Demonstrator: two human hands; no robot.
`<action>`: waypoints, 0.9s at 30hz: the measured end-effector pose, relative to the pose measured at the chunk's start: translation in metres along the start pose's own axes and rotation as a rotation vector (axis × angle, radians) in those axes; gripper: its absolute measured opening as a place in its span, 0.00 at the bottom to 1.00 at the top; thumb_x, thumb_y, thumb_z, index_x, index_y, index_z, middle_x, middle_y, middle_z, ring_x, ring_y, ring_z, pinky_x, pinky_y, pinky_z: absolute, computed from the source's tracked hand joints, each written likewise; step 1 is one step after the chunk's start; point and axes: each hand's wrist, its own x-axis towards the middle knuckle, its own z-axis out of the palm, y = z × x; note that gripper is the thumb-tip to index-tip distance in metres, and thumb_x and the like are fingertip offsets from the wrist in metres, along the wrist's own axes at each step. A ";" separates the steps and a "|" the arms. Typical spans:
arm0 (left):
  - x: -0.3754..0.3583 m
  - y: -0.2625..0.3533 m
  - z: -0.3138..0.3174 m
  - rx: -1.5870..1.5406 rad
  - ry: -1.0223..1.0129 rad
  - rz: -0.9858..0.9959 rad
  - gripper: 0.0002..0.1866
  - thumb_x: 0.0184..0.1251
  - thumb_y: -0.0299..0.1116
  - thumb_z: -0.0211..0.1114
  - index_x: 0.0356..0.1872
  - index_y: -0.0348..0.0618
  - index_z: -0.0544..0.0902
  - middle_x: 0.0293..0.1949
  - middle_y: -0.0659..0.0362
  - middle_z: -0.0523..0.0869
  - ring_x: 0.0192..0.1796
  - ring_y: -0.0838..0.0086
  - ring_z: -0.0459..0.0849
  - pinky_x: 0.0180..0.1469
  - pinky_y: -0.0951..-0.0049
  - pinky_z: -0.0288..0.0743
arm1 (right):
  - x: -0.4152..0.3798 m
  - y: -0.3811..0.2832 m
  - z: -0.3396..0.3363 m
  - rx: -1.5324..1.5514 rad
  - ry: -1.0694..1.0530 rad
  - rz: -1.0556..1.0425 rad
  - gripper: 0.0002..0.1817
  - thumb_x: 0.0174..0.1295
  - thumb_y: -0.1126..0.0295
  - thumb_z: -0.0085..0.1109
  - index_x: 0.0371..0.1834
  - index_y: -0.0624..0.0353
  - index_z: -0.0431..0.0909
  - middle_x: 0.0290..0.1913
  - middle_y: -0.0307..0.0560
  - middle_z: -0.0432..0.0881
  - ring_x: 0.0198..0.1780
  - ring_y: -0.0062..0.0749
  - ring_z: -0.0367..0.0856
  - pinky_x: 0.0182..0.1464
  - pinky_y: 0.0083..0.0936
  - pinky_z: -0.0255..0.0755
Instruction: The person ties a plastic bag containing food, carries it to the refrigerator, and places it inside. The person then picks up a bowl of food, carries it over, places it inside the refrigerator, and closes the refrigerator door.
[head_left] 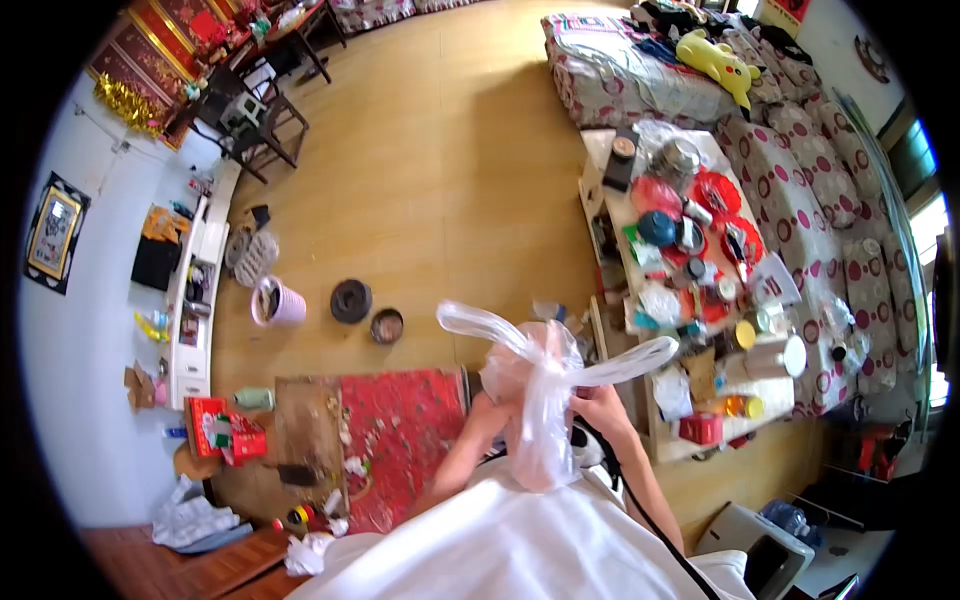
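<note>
A clear plastic bag [545, 420] is right in front of my chest, its two loop handles sticking out to either side above a gathered, twisted neck. Something pinkish-beige shows through the film, but I cannot make out what it is. My left hand [487, 418] grips the bag from its left side, the fingertips partly hidden behind it. At the bag's right side, my right hand [598, 406] is closed on it with bent fingers. A black cord [640, 500] runs down beside my right forearm, over my white shirt [470, 545].
A long table [665, 385] crowded with jars, bags and red dishes stands to the right, before a patterned sofa [790, 190]. A red mat [400, 440] lies at left. Beyond it are a pink bin [283, 303], a dark round pot [351, 300] and a smaller bowl [386, 326].
</note>
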 end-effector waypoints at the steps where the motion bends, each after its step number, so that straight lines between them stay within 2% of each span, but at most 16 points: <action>1: 0.024 0.025 -0.006 0.008 0.001 0.013 0.22 0.63 0.30 0.70 0.58 0.35 0.78 0.50 0.56 0.85 0.52 0.70 0.82 0.57 0.69 0.75 | 0.027 -0.019 0.002 0.039 -0.005 0.002 0.11 0.59 0.78 0.64 0.45 0.67 0.81 0.37 0.39 0.86 0.36 0.19 0.83 0.40 0.21 0.78; 3: 0.069 0.066 -0.013 -0.040 0.023 0.003 0.26 0.58 0.23 0.69 0.60 0.35 0.76 0.55 0.55 0.83 0.57 0.68 0.81 0.60 0.67 0.73 | 0.084 -0.052 0.002 0.028 -0.050 0.014 0.12 0.59 0.78 0.65 0.46 0.65 0.81 0.39 0.39 0.85 0.38 0.19 0.83 0.41 0.21 0.78; 4: 0.089 0.091 -0.013 -0.147 0.038 0.120 0.22 0.60 0.25 0.69 0.57 0.35 0.79 0.52 0.56 0.85 0.53 0.70 0.83 0.56 0.69 0.76 | 0.111 -0.077 0.006 0.006 -0.042 -0.056 0.11 0.59 0.78 0.64 0.46 0.66 0.82 0.39 0.39 0.85 0.38 0.19 0.83 0.41 0.21 0.78; 5: 0.116 0.119 -0.018 -0.151 0.035 0.122 0.22 0.60 0.25 0.69 0.57 0.35 0.79 0.52 0.56 0.85 0.53 0.70 0.83 0.56 0.69 0.76 | 0.133 -0.098 0.009 -0.012 -0.031 -0.115 0.11 0.60 0.78 0.64 0.45 0.66 0.82 0.39 0.39 0.85 0.39 0.19 0.83 0.42 0.22 0.78; 7: 0.154 0.156 -0.028 -0.005 -0.042 0.046 0.20 0.62 0.28 0.69 0.56 0.35 0.79 0.50 0.56 0.85 0.50 0.72 0.83 0.53 0.70 0.77 | 0.178 -0.123 0.003 -0.227 -0.014 -0.101 0.09 0.61 0.78 0.62 0.44 0.67 0.82 0.38 0.39 0.85 0.39 0.19 0.82 0.41 0.22 0.77; 8: 0.170 0.168 -0.030 -0.001 -0.057 0.036 0.20 0.62 0.28 0.69 0.56 0.35 0.79 0.50 0.56 0.85 0.50 0.72 0.83 0.53 0.70 0.77 | 0.194 -0.144 0.008 -0.045 -0.035 -0.110 0.09 0.61 0.78 0.59 0.44 0.68 0.81 0.37 0.38 0.85 0.38 0.19 0.82 0.41 0.21 0.77; 10: 0.217 0.200 -0.029 0.007 -0.052 0.137 0.20 0.64 0.30 0.69 0.56 0.34 0.79 0.50 0.57 0.85 0.49 0.73 0.83 0.52 0.72 0.77 | 0.236 -0.162 0.004 -0.044 0.008 -0.100 0.09 0.61 0.78 0.59 0.44 0.68 0.81 0.37 0.38 0.85 0.38 0.19 0.82 0.41 0.21 0.76; 15: 0.305 0.272 -0.025 -0.107 0.012 0.159 0.20 0.65 0.31 0.68 0.56 0.33 0.78 0.49 0.57 0.85 0.48 0.73 0.84 0.50 0.73 0.78 | 0.343 -0.203 -0.010 -0.009 -0.011 -0.016 0.09 0.65 0.74 0.59 0.44 0.66 0.83 0.37 0.33 0.84 0.37 0.16 0.79 0.42 0.19 0.75; 17: 0.358 0.301 -0.028 -0.147 0.048 0.217 0.20 0.66 0.31 0.67 0.56 0.33 0.78 0.49 0.57 0.85 0.47 0.73 0.84 0.50 0.73 0.78 | 0.400 -0.236 -0.021 -0.085 -0.084 0.017 0.12 0.67 0.70 0.61 0.48 0.68 0.82 0.42 0.37 0.85 0.42 0.18 0.80 0.48 0.21 0.75; 19: 0.405 0.329 -0.036 -0.263 0.094 0.119 0.19 0.65 0.33 0.68 0.53 0.34 0.80 0.47 0.57 0.86 0.47 0.74 0.84 0.49 0.74 0.77 | 0.462 -0.277 -0.033 -0.095 -0.126 -0.013 0.14 0.67 0.69 0.61 0.48 0.69 0.82 0.43 0.39 0.85 0.43 0.18 0.80 0.49 0.21 0.76; 20: 0.433 0.350 -0.039 -0.263 0.105 0.137 0.19 0.65 0.33 0.68 0.53 0.34 0.80 0.47 0.57 0.86 0.47 0.74 0.84 0.49 0.74 0.77 | 0.500 -0.287 -0.046 -0.140 -0.147 -0.072 0.14 0.67 0.67 0.62 0.48 0.68 0.82 0.43 0.41 0.86 0.43 0.19 0.80 0.49 0.22 0.76; 21: 0.455 0.370 -0.043 -0.293 0.125 0.123 0.18 0.66 0.33 0.67 0.53 0.34 0.80 0.47 0.58 0.86 0.47 0.75 0.84 0.48 0.74 0.78 | 0.531 -0.313 -0.058 -0.281 -0.111 -0.152 0.13 0.68 0.68 0.61 0.48 0.68 0.82 0.42 0.43 0.86 0.43 0.19 0.81 0.48 0.22 0.77; 23: 0.494 0.419 -0.038 -0.338 0.166 0.107 0.17 0.66 0.33 0.67 0.53 0.35 0.81 0.47 0.58 0.86 0.46 0.75 0.84 0.48 0.74 0.78 | 0.573 -0.401 -0.066 -0.360 -0.038 -0.180 0.11 0.68 0.70 0.61 0.47 0.67 0.82 0.39 0.41 0.86 0.41 0.19 0.81 0.46 0.21 0.77; 25: 0.542 0.484 -0.036 -0.398 0.111 0.220 0.17 0.67 0.33 0.67 0.53 0.36 0.80 0.46 0.59 0.86 0.46 0.77 0.84 0.46 0.75 0.78 | 0.613 -0.477 -0.075 -0.363 0.012 -0.324 0.10 0.68 0.71 0.60 0.46 0.66 0.81 0.36 0.39 0.85 0.40 0.18 0.81 0.44 0.18 0.76; 26: 0.565 0.514 -0.037 -0.404 0.122 0.214 0.17 0.67 0.33 0.67 0.53 0.36 0.80 0.46 0.59 0.86 0.46 0.77 0.84 0.46 0.75 0.78 | 0.628 -0.519 -0.077 -0.365 0.020 -0.394 0.08 0.67 0.72 0.60 0.44 0.66 0.81 0.36 0.38 0.84 0.39 0.17 0.80 0.43 0.17 0.75; 27: 0.583 0.539 -0.038 -0.361 0.101 0.182 0.17 0.68 0.32 0.66 0.54 0.36 0.80 0.46 0.59 0.86 0.46 0.78 0.83 0.46 0.76 0.78 | 0.642 -0.553 -0.082 -0.282 0.019 -0.350 0.08 0.66 0.73 0.61 0.42 0.67 0.81 0.37 0.39 0.84 0.40 0.17 0.79 0.44 0.17 0.74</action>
